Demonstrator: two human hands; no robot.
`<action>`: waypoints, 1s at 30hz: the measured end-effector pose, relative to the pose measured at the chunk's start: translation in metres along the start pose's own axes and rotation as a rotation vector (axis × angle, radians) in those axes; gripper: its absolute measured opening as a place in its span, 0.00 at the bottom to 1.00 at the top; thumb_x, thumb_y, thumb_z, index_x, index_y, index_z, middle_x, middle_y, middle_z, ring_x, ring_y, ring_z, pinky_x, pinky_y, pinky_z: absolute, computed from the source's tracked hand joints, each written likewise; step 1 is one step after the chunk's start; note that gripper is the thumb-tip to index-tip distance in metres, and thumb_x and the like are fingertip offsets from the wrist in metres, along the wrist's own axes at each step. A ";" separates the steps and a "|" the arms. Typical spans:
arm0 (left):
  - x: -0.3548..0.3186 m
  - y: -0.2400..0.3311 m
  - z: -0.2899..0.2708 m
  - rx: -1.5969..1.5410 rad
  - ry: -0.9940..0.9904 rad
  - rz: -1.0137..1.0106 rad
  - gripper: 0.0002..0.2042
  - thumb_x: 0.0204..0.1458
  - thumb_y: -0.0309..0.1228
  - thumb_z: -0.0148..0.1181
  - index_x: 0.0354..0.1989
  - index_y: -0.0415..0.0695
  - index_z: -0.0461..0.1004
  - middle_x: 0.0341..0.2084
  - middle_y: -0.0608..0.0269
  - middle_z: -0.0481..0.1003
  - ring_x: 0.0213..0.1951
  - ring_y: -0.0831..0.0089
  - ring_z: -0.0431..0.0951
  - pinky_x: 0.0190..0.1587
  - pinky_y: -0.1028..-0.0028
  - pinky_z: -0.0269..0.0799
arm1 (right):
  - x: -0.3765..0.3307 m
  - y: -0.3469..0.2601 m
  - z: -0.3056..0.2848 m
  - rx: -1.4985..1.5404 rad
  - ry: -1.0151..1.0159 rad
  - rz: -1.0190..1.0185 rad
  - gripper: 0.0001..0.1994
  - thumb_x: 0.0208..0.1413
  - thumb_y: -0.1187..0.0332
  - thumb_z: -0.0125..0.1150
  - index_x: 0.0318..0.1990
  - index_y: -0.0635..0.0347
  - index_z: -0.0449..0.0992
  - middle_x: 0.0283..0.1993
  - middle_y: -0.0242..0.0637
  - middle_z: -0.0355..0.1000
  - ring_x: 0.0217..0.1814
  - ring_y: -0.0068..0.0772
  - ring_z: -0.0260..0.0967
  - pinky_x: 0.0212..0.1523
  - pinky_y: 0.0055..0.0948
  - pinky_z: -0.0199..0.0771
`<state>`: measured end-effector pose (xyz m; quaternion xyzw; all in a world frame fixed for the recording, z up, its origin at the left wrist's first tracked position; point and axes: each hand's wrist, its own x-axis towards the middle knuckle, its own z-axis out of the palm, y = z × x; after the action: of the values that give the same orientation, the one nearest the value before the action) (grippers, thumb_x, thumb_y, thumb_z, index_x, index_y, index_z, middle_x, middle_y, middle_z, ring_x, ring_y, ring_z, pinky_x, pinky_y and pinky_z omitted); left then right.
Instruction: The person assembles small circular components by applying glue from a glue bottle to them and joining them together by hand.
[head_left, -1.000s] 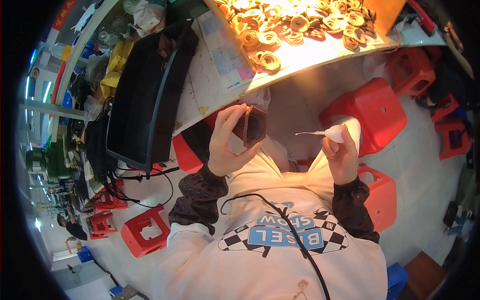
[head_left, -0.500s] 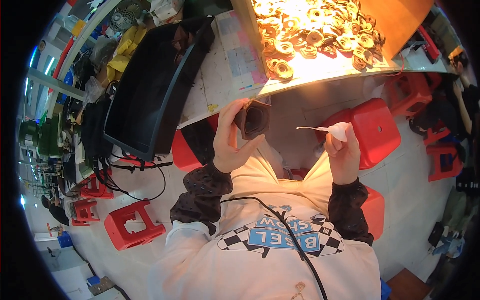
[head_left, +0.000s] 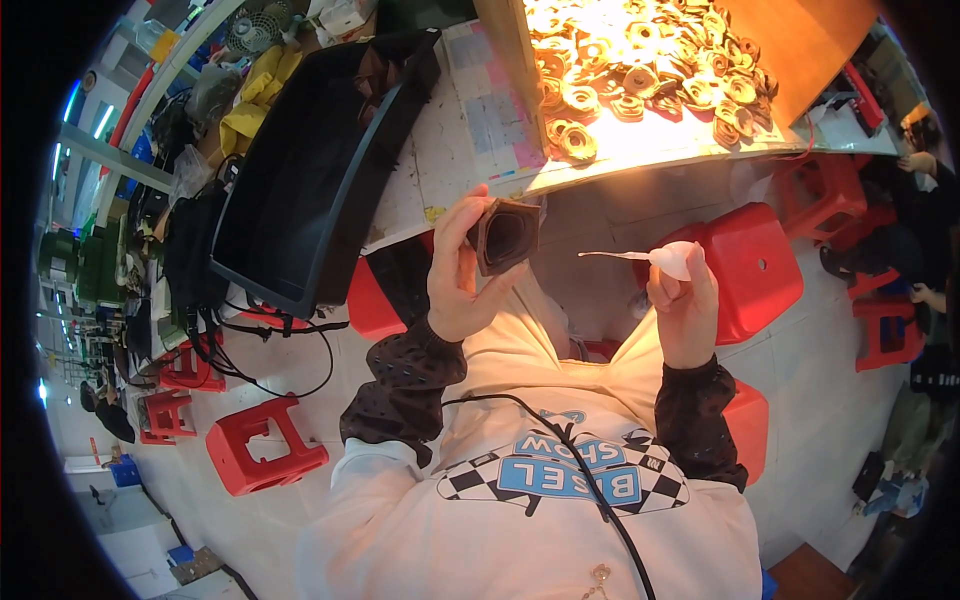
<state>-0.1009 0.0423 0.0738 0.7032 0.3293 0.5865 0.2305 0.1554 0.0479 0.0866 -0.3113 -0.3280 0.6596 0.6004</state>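
Observation:
A small brown piece (head_left: 508,238) with an angular outline and a dark round hollow is gripped between the thumb and fingers of my left hand (head_left: 462,270). My right hand (head_left: 686,305) is closed around a small white squeeze bottle (head_left: 676,261). The bottle's long thin nozzle points left toward the brown piece, with a gap between its tip and the piece. Both hands are in front of the table edge, above my lap.
Beyond my hands, a brightly lit wooden-sided box (head_left: 640,120) holds many ring-like brown pieces. A long black tray (head_left: 300,190) lies on the table at left, with a few brown pieces at its far end. Red stools (head_left: 755,270) stand around me.
The brown piece has turned slightly in my left hand. The bottle's nozzle tip has shifted a little to the left, nearer the piece. The view has moved slightly.

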 end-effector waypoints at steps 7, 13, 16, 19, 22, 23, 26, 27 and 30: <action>0.001 0.001 0.004 -0.036 0.047 -0.001 0.40 0.41 0.14 0.64 0.64 0.41 0.50 0.61 0.50 0.55 0.66 0.59 0.53 0.63 0.65 0.58 | 0.001 -0.001 0.005 -0.044 -0.004 -0.056 0.19 0.62 0.54 0.49 0.33 0.63 0.74 0.17 0.24 0.58 0.18 0.15 0.51 0.19 0.17 0.47; 0.006 0.002 0.006 -0.017 0.103 0.040 0.40 0.40 0.13 0.64 0.63 0.40 0.51 0.59 0.49 0.55 0.63 0.58 0.56 0.61 0.66 0.61 | 0.002 -0.006 0.009 -0.087 -0.026 -0.079 0.20 0.63 0.54 0.47 0.33 0.64 0.73 0.19 0.24 0.53 0.19 0.17 0.49 0.19 0.19 0.46; 0.010 0.004 0.007 0.006 0.131 0.078 0.39 0.39 0.13 0.64 0.62 0.38 0.52 0.59 0.47 0.54 0.61 0.59 0.60 0.59 0.68 0.64 | 0.003 -0.009 0.013 -0.083 -0.038 -0.088 0.20 0.63 0.54 0.47 0.34 0.64 0.74 0.19 0.24 0.53 0.19 0.17 0.49 0.20 0.19 0.47; 0.015 0.008 0.007 0.052 0.145 0.123 0.38 0.39 0.13 0.64 0.62 0.38 0.53 0.58 0.47 0.55 0.60 0.59 0.61 0.58 0.69 0.66 | 0.005 -0.011 0.017 -0.091 -0.038 -0.093 0.20 0.63 0.54 0.47 0.34 0.64 0.73 0.19 0.24 0.53 0.20 0.17 0.49 0.20 0.19 0.47; 0.016 0.011 0.004 0.078 0.153 0.135 0.40 0.38 0.13 0.65 0.62 0.40 0.52 0.57 0.49 0.57 0.61 0.56 0.60 0.59 0.66 0.65 | 0.006 -0.013 0.021 -0.103 -0.032 -0.090 0.20 0.63 0.54 0.47 0.34 0.64 0.73 0.19 0.24 0.53 0.20 0.17 0.49 0.20 0.19 0.47; 0.016 0.012 0.003 0.087 0.153 0.119 0.41 0.37 0.14 0.65 0.63 0.41 0.51 0.55 0.51 0.58 0.62 0.52 0.59 0.60 0.63 0.62 | 0.007 -0.013 0.021 -0.095 -0.036 -0.091 0.20 0.63 0.54 0.47 0.34 0.64 0.73 0.19 0.24 0.53 0.20 0.17 0.49 0.20 0.19 0.47; 0.020 0.016 0.000 0.136 0.165 0.149 0.41 0.37 0.13 0.65 0.63 0.41 0.52 0.55 0.51 0.58 0.61 0.53 0.60 0.60 0.63 0.63 | 0.008 -0.013 0.023 -0.088 -0.050 -0.084 0.20 0.63 0.54 0.46 0.34 0.64 0.73 0.19 0.24 0.53 0.19 0.17 0.49 0.20 0.18 0.47; 0.021 0.018 -0.001 0.138 0.167 0.150 0.41 0.37 0.13 0.65 0.63 0.41 0.52 0.55 0.51 0.58 0.61 0.53 0.60 0.60 0.63 0.63 | 0.007 -0.013 0.024 -0.089 -0.055 -0.078 0.20 0.64 0.54 0.46 0.34 0.64 0.73 0.19 0.24 0.53 0.19 0.17 0.49 0.20 0.18 0.47; 0.023 0.020 -0.004 0.186 0.165 0.190 0.41 0.37 0.13 0.65 0.63 0.41 0.52 0.55 0.51 0.58 0.61 0.53 0.60 0.60 0.63 0.63 | 0.007 -0.013 0.026 -0.085 -0.061 -0.076 0.20 0.63 0.54 0.47 0.34 0.64 0.73 0.19 0.24 0.53 0.19 0.17 0.49 0.20 0.18 0.47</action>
<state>-0.0991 0.0452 0.1041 0.6990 0.3320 0.6283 0.0801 0.1417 0.0543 0.1121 -0.3036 -0.3856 0.6310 0.6009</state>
